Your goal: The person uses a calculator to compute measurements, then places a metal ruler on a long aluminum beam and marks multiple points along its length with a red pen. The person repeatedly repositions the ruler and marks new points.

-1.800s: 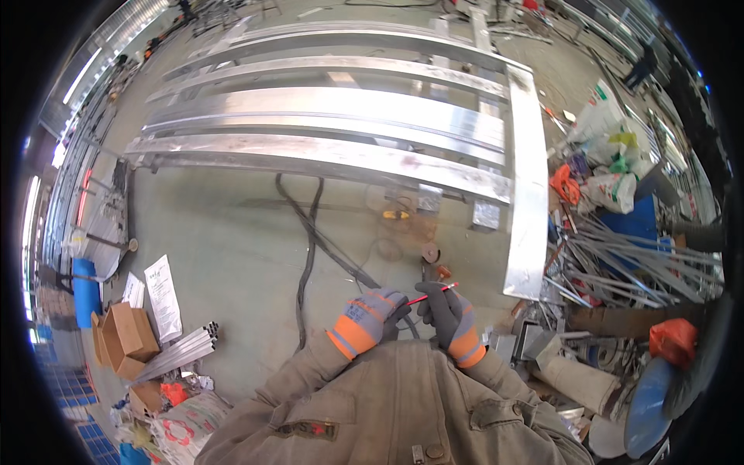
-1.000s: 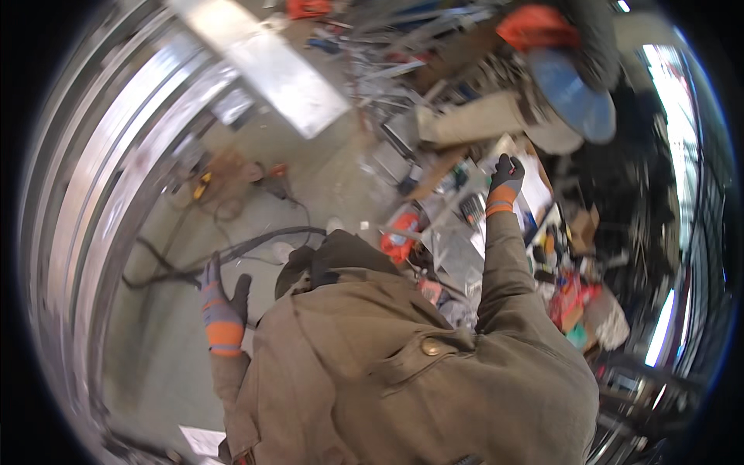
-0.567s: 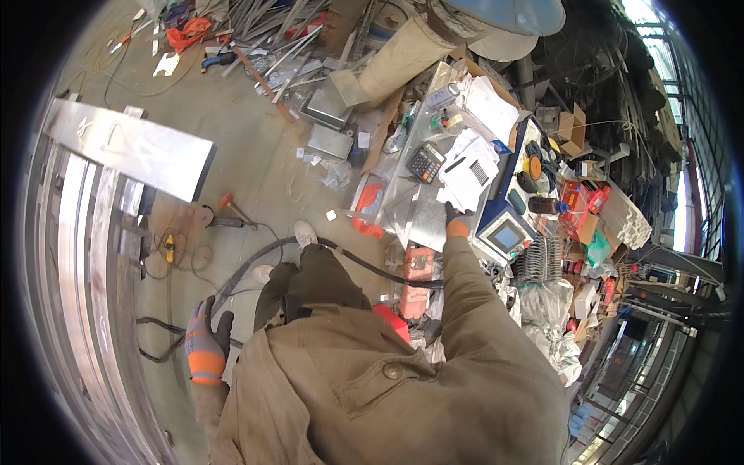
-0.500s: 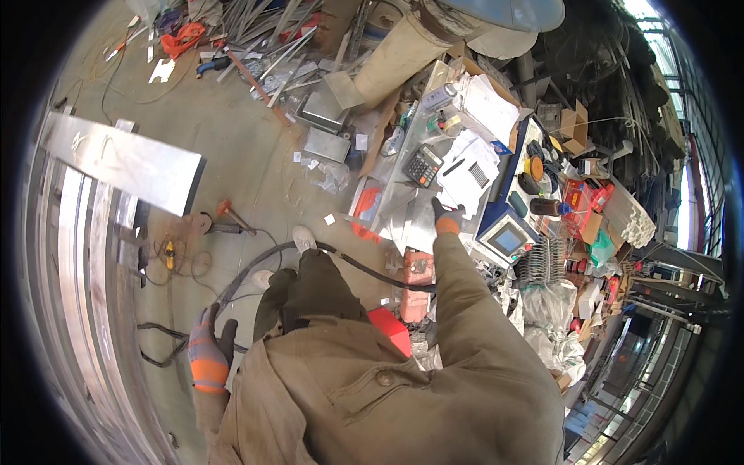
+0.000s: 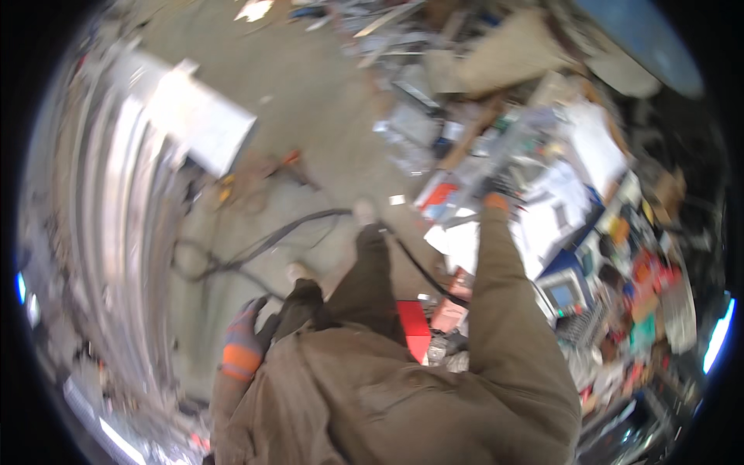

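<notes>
The view is motion-blurred. My left hand [image 5: 244, 341], in a grey glove with an orange cuff, hangs beside my hip over the concrete floor and holds nothing. My right arm, in a brown sleeve, stretches out over a cluttered workbench [image 5: 473, 240]. My right hand [image 5: 491, 191] is at its far end among white papers [image 5: 593, 147] and small dark objects. Only its orange cuff and dark glove show, and blur hides the fingers.
Long metal beams [image 5: 116, 201] lie on the floor at the left. Black cables [image 5: 256, 248] run across the floor toward my feet. A red box [image 5: 412, 325] sits below the bench edge. A small device with a screen [image 5: 562, 294] stands on the bench among other clutter.
The view has swung and blurred. My right arm has stayed stretched over the bench, with the hand shifted a little along it. My left hand is still hanging by my side.
</notes>
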Demonstrator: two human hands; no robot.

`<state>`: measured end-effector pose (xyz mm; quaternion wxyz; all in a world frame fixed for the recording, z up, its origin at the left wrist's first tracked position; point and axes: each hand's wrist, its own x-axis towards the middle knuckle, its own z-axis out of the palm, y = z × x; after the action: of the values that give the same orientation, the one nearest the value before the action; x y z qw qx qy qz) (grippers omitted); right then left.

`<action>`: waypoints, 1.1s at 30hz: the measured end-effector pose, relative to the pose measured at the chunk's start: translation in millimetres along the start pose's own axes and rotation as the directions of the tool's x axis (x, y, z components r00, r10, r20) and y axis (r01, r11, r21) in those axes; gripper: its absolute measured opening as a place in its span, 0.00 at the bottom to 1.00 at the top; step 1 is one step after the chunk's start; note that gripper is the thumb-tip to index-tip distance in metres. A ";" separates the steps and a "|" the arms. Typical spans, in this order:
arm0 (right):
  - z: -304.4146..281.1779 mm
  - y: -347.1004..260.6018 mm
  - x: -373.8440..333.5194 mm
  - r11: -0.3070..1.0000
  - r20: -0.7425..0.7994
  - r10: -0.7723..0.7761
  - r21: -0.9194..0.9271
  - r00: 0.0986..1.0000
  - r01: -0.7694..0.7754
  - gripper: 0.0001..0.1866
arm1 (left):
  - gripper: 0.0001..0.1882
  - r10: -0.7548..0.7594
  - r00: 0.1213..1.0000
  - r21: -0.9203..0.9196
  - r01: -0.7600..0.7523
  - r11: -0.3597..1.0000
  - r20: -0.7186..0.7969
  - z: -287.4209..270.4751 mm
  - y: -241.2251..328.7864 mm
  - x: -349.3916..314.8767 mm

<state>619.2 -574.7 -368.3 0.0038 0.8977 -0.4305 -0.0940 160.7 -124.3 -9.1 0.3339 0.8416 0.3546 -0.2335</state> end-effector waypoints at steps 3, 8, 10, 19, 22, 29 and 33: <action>-6.5 2.7 1.9 0.997 -0.016 -0.080 0.005 0.997 0.080 0.50 | 0.27 0.005 1.000 0.028 -0.005 1.000 -0.012 3.8 -0.5 -8.0; -12.7 7.6 8.1 0.988 -0.042 -0.149 0.032 0.988 0.150 0.51 | 0.29 -0.090 0.991 0.097 0.081 0.992 0.099 14.7 -23.9 -12.8; -15.7 10.1 10.3 0.979 -0.051 -0.192 0.059 0.980 0.194 0.52 | 0.30 -0.087 0.988 0.072 0.078 0.994 0.128 19.0 -38.2 -14.2; -32.9 -1.1 -63.3 0.683 -0.096 -0.585 0.478 0.806 0.552 0.55 | 0.36 0.014 0.982 -0.141 -0.042 0.989 -0.190 43.0 -107.8 -36.2; -41.8 -22.0 -186.6 0.363 -0.052 -0.818 0.727 0.573 0.583 0.56 | 0.38 -0.019 0.928 -0.236 -0.075 0.969 -0.371 55.9 -133.8 -41.2; -96.3 61.1 -635.5 -0.172 -0.023 -0.921 0.920 -0.390 0.353 0.62 | 0.46 -0.040 0.902 -0.726 -0.319 0.609 -0.430 19.3 -265.1 -70.4; -135.9 148.2 -874.2 -0.402 -0.103 -0.634 0.891 -0.766 0.213 0.65 | 0.50 -0.142 0.691 -0.691 -0.638 0.341 -0.708 -2.4 -380.6 -126.5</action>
<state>-6.6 -1.8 -77.1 -0.4787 0.5387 0.5898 -0.3642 -206.4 21.8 -78.7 0.6217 0.5802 0.3669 0.3772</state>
